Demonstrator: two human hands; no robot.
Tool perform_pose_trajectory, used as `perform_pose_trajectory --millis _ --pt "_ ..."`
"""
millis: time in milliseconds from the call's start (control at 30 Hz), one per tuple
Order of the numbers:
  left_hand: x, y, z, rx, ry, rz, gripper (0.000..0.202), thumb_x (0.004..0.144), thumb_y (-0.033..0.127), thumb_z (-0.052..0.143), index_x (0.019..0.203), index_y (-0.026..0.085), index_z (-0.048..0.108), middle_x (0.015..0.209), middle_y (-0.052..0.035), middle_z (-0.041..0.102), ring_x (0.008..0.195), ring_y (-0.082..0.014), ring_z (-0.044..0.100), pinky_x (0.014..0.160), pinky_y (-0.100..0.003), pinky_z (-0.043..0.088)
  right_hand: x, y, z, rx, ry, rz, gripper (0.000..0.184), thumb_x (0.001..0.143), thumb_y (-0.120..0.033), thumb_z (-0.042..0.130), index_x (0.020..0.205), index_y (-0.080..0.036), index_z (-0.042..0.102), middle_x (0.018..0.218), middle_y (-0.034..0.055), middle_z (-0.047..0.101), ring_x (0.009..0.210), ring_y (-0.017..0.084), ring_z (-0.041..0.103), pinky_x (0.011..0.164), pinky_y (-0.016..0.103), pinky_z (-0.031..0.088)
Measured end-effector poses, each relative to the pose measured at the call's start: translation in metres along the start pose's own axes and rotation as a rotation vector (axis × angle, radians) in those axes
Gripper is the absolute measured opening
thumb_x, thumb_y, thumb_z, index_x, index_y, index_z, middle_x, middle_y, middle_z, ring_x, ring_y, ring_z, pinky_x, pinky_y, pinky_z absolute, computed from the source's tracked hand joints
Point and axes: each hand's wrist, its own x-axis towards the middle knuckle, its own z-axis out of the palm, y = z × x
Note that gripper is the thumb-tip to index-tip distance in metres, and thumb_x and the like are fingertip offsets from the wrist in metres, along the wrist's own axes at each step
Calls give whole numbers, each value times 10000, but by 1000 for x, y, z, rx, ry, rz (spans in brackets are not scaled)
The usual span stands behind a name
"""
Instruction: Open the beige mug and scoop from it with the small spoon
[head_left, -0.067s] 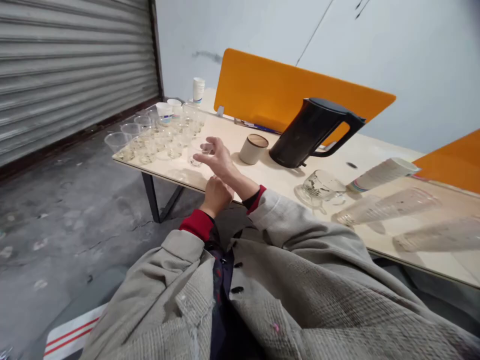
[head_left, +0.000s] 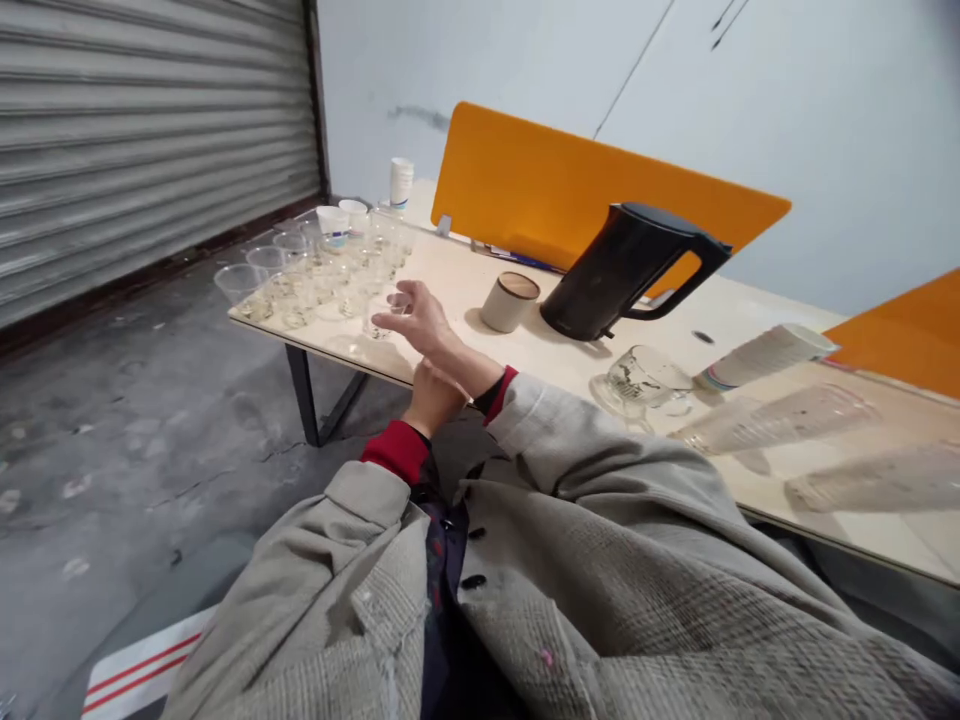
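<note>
My right hand [head_left: 424, 325] reaches over the table's front edge, thumb and fingers curved around a clear plastic cup [head_left: 377, 318] that stands on the tabletop. Just below it, my left hand [head_left: 435, 395] is closed near the edge, partly covered by my right wrist; whatever its fingers may hold is hidden. Left of the held cup stand several clear plastic cups [head_left: 296, 300] in a close group, with a little pale yellowish content at their bottoms. Among them, towards the back, are two white paper cups [head_left: 332, 225].
A beige lidded canister [head_left: 510, 303] and a black electric kettle [head_left: 626, 270] stand right of my hands. Farther right are a glass cup [head_left: 645, 375], a lying stack of paper cups [head_left: 769, 357] and stacked plastic cups [head_left: 795, 420]. An orange divider [head_left: 540, 180] rises behind.
My right hand has moved slightly left along with the clear plastic cup, towards the group of cups. My left hand has stayed near the table edge. The view has shifted a little.
</note>
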Motion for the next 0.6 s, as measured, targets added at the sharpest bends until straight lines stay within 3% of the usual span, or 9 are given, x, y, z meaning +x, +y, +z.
perform_pose_trajectory --millis 100,200,400,600 --pt "-2 -6 9 -62 3 -2 466 1037 325 560 1466 176 664 1542 -186 675 1516 -324 578 1299 -525 438 11 -3 30 -1 -59 69 915 858 -599 839 1535 -121 452 1426 180 700 1208 261 732 1074 430 591" --pt "0 -12 23 -127 9 11 459 1029 358 577 1446 189 670 1581 -177 646 1551 -306 544 1337 -513 396 14 -6 46 -50 -95 72 894 884 -559 823 1545 -95 441 1469 205 673 1253 244 725 1086 381 578" --pt "0 -26 55 -179 46 9 477 1033 344 514 1447 144 641 1615 -211 600 1584 -305 502 1366 -554 324 16 -9 56 -158 -68 32 822 877 -352 833 1562 -128 436 1482 194 681 1348 264 682 1124 403 555" --pt "1 -37 67 -249 109 128 478 1025 316 482 1464 181 618 1509 -174 677 1559 -318 522 1360 -537 332 24 2 67 -53 -14 -26 785 795 -311 905 1456 -198 496 1376 149 729 1246 278 716 1096 468 562"
